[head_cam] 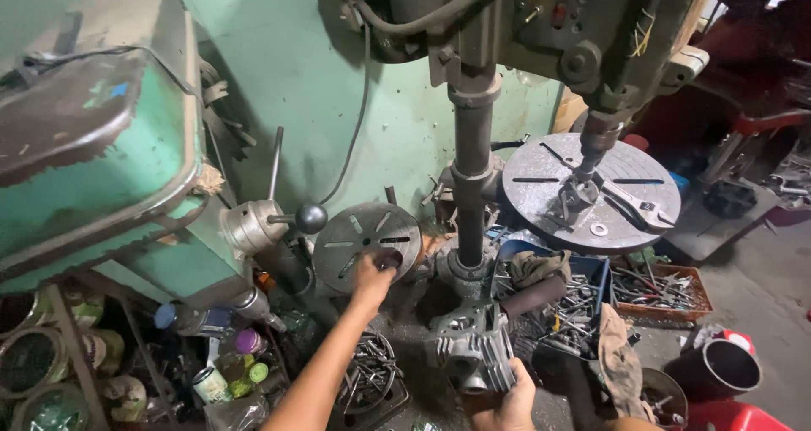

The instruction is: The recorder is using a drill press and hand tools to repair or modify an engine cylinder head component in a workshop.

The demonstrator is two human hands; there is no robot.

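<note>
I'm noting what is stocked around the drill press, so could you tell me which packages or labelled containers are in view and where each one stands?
Labelled can: lower left, below the green machine; small cylinder, pale label.
Purple-capped bottle: right of the can; round.
Orange crate: right, under the round table; holds metal bits.
No signs or screens.

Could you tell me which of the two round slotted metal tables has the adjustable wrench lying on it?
The larger round table under the drill spindle carries the wrench; the smaller disc, which the left hand touches, has none.
</note>
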